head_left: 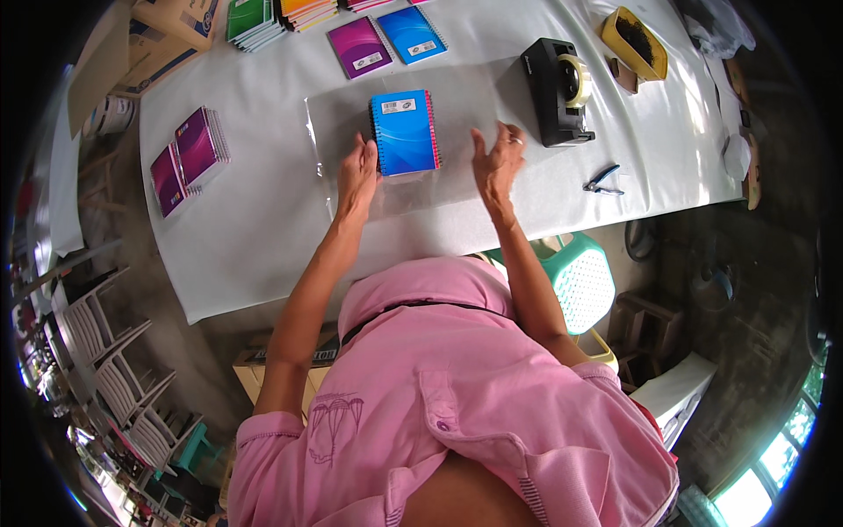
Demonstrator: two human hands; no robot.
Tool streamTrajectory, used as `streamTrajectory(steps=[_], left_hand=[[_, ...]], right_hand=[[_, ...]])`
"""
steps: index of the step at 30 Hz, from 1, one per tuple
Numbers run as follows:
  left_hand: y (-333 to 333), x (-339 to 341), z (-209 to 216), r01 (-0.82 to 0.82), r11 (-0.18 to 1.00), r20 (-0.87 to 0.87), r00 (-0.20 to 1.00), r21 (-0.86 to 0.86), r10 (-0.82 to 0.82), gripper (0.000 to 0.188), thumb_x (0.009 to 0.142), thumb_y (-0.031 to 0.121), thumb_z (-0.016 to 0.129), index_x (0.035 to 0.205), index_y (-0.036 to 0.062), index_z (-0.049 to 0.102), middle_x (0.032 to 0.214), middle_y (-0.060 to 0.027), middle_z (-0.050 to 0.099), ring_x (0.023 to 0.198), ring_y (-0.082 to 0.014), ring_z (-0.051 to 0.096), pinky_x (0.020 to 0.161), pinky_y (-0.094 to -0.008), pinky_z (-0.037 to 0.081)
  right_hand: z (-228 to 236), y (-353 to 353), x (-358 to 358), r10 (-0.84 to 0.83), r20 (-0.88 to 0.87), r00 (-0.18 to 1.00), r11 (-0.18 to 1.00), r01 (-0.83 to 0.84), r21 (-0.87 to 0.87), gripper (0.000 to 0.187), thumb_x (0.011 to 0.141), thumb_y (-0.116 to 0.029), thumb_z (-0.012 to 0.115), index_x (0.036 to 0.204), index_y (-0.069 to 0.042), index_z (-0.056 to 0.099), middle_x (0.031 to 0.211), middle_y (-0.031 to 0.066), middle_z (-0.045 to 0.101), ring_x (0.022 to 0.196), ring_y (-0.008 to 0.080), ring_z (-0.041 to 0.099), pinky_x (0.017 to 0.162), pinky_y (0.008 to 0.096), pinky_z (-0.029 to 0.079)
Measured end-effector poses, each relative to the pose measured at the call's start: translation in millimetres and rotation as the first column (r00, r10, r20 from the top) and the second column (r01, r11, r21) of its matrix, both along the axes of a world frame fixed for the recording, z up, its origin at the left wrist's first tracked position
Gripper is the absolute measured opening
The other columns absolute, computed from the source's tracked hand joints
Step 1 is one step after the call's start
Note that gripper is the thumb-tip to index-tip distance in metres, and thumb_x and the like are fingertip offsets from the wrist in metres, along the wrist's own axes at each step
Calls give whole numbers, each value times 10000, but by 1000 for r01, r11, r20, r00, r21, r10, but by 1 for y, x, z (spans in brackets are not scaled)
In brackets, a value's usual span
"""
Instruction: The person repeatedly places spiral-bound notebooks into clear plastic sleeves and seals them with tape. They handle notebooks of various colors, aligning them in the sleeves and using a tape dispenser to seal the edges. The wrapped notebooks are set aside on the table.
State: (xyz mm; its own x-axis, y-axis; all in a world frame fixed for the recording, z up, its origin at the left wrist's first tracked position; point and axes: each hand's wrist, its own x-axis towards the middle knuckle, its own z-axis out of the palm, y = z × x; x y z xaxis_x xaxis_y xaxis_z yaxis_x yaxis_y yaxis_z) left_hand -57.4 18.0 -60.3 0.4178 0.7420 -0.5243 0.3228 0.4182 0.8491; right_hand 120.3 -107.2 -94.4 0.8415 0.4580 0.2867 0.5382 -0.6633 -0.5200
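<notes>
A blue spiral notebook (404, 132) with a white label lies on a sheet of clear plastic (474, 105) on the table. Coils show along both its sides, with pink at the right edge, so a second notebook seems to lie beneath it. My left hand (357, 178) grips the blue notebook's lower left edge, fingers close together. To the right of it, my right hand (499, 160) is held over the plastic, fingers apart and empty, with a ring on one finger.
A black tape dispenser (558, 97) stands right of the plastic, near blue-handled nippers (603, 181) and a yellow container (634, 44) of dark bits. Purple notebooks (200, 145) lie left; a purple notebook (361, 46), another blue one (413, 35) and stacks lie at the back. A green stool (580, 279) stands below.
</notes>
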Motion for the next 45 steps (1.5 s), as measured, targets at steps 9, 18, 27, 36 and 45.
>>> streamTrajectory(steps=[9, 18, 27, 36, 45], left_hand=[[-6, -15, -2, 97, 973, 220, 974, -209, -50, 562, 947, 430, 550, 1317, 12, 482, 1227, -85, 559, 1128, -242, 536, 961, -403, 455], [-18, -9, 12, 8, 985, 171, 985, -175, 22, 633, 934, 331, 605, 1444, 51, 356, 1273, -68, 548, 1156, -156, 516, 994, -344, 409], [3, 14, -15, 67, 862, 70, 990, 503, -118, 666, 930, 256, 593, 1470, 53, 261, 1496, -214, 307, 1265, -232, 484, 982, -311, 449], [10, 25, -31, -54, 940, 213, 977, 338, -20, 839, 893, 404, 643, 1487, 31, 183, 1465, -211, 357, 1259, -248, 473, 996, -313, 422], [-7, 36, 5, -56, 963, 159, 987, 264, 14, 938, 834, 396, 726, 1493, 23, 172, 1151, -95, 609, 992, -166, 589, 867, -270, 478]], right_hand=[[-1, -19, 25, -86, -221, 971, 984, 48, -169, 350, 701, -214, 791, 927, -16, 612, 1018, 150, 587, 949, 339, 553, 758, 471, 433], [3, -24, 31, 9, -190, 982, 1000, -11, -10, 182, 742, -53, 694, 851, -17, 553, 734, 167, 672, 715, 365, 648, 639, 438, 475], [29, -19, 22, 136, 91, 987, 985, -125, -117, 81, 721, 13, 638, 738, -46, 587, 816, 140, 631, 824, 316, 606, 767, 416, 411], [77, 25, -47, 395, -26, 918, 903, -384, 191, 200, 771, 60, 598, 911, -67, 533, 791, 119, 656, 702, 340, 654, 597, 436, 491], [52, 36, -52, 501, -273, 821, 863, -449, 233, 424, 688, 39, 731, 960, -30, 413, 795, 174, 601, 700, 336, 621, 605, 418, 495]])
